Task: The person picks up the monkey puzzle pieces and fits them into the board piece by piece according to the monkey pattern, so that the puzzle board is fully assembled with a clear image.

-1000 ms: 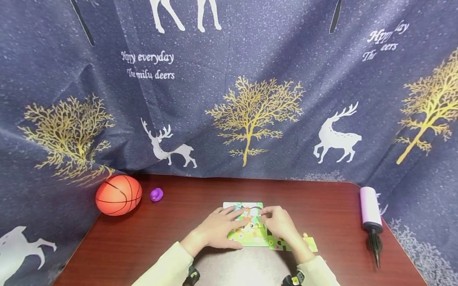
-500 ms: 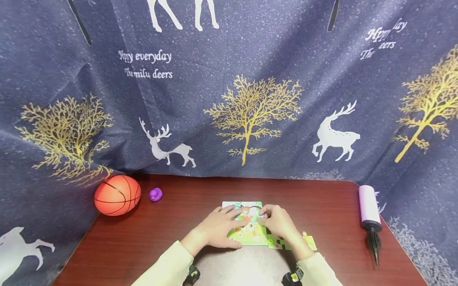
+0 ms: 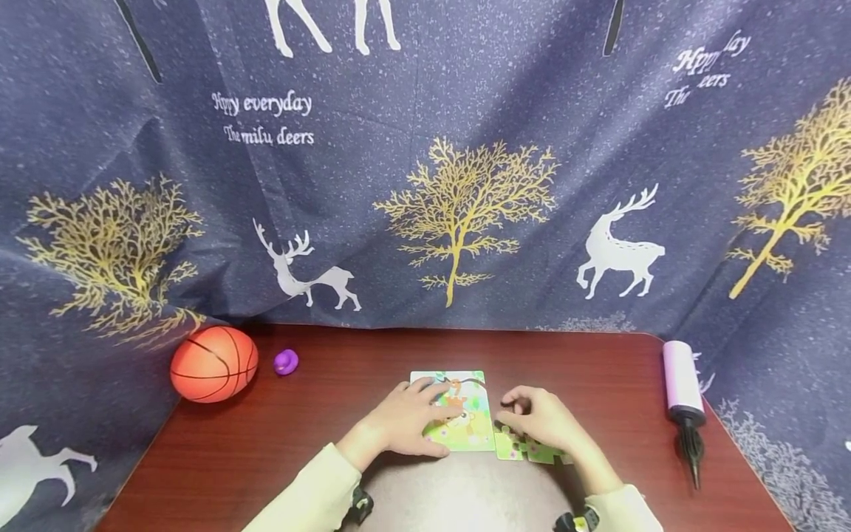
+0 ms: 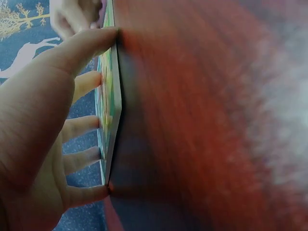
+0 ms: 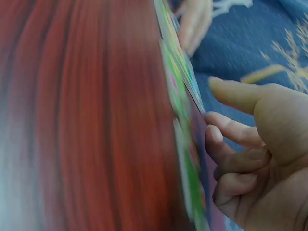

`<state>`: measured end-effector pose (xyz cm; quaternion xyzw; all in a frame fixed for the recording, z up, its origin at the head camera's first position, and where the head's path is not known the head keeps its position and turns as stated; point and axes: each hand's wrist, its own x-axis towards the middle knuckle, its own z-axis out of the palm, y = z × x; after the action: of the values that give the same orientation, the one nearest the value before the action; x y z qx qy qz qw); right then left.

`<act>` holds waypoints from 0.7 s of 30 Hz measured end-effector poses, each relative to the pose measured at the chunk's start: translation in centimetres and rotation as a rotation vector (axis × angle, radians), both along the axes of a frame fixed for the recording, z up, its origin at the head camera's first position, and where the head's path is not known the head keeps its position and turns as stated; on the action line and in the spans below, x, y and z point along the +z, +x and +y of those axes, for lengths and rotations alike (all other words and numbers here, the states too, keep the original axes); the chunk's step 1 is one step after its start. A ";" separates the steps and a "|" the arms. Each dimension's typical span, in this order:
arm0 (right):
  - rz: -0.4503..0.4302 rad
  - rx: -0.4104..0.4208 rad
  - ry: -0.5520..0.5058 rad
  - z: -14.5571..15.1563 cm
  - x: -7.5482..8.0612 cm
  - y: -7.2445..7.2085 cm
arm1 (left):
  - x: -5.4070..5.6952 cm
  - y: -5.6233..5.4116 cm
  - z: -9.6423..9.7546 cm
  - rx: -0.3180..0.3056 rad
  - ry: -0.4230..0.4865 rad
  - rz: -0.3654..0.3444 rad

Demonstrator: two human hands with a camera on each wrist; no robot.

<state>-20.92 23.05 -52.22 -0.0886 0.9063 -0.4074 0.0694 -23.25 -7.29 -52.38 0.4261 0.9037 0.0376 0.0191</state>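
Observation:
A flat jigsaw puzzle (image 3: 480,414) with a cartoon animal picture lies on the table. Across its left part, my left hand (image 3: 407,420) is spread; in the left wrist view the fingertips and thumb of this hand (image 4: 36,125) touch the puzzle's face and edge (image 4: 114,103). My right hand (image 3: 541,420) hovers just right of the puzzle, above loose green puzzle pieces (image 3: 509,447). Its fingers are loosely curled, with the thumb apart and nothing held, as the right wrist view of the hand (image 5: 269,154) shows. The hand hides part of the loose pieces.
On the red-brown table (image 3: 319,414), a basketball (image 3: 214,364) and a small purple toy duck (image 3: 286,362) sit at the back left. A lavender hand pump (image 3: 683,377) with a black nozzle lies at the right edge. A dark blue deer-print curtain (image 3: 372,185) hangs behind.
My right hand has left the puzzle's upper right edge and moved right and slightly down, over the loose pieces. The left hand stays on the puzzle. The head view shifts slightly.

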 end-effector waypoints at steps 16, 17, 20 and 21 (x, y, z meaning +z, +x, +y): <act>0.097 0.155 0.301 1.9 1.3 3.0 | -0.4 -2.1 -1.2 0.023 0.118 -0.049; 0.102 0.166 0.306 1.9 1.4 3.1 | -0.4 -2.2 -1.6 0.026 0.132 -0.048; 0.117 0.202 0.310 2.1 1.4 3.2 | -0.4 -2.1 -3.2 0.039 0.150 -0.044; 0.119 0.214 0.306 2.2 1.4 3.2 | -0.5 -2.0 -3.7 0.042 0.151 -0.045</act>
<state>-17.72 25.24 -50.79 -0.1967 0.9456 -0.2493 0.0711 -25.28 -11.03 -52.84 0.4063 0.9064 0.1154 0.0064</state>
